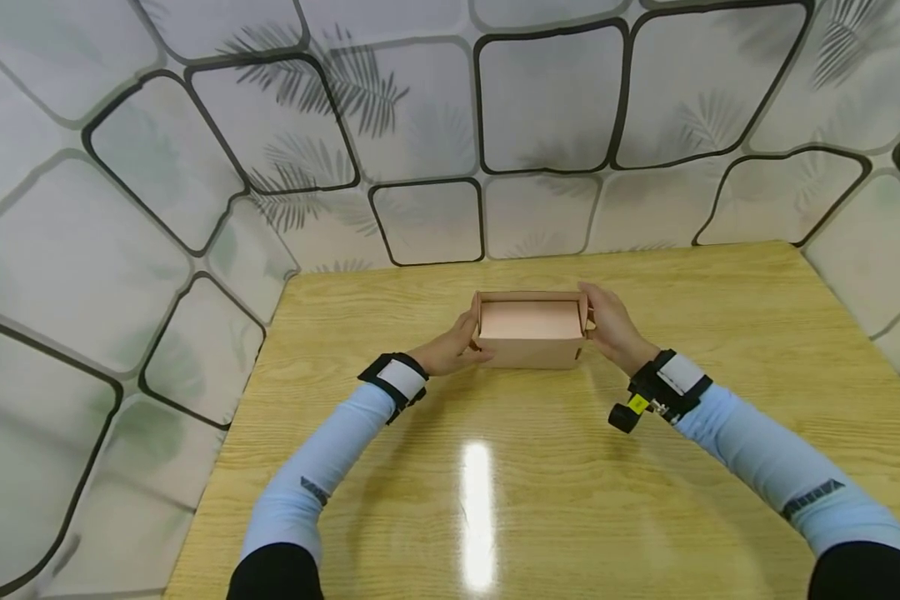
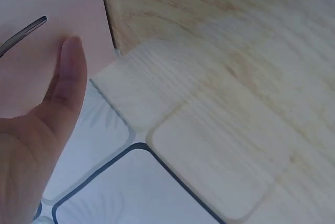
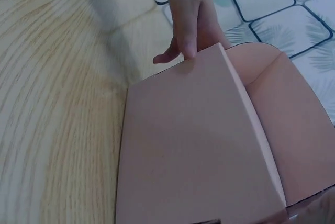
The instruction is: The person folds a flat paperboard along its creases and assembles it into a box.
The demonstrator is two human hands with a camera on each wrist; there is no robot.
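Observation:
A small pinkish-brown cardboard box (image 1: 528, 353) sits on the table, its long front panel toward me and its top open. In the right wrist view, a raised panel (image 3: 293, 124) with a rounded end flap (image 3: 256, 56) rises behind the front panel. My left hand (image 1: 453, 346) holds the box's left end. In the left wrist view, its thumb (image 2: 70, 77) lies against a cardboard face with a dark slot. At the right end, my right hand (image 1: 615, 327) grips the box near its upper corner, its fingers partly hidden.
The wood-grain table (image 1: 555, 492) extends around the box, with a bright light reflection in front. Behind and to the left hangs a pale sheet (image 1: 420, 108) with dark outlines and leaf prints. Both wrists wear black straps; a small black device (image 1: 625, 417) hangs beside the right one.

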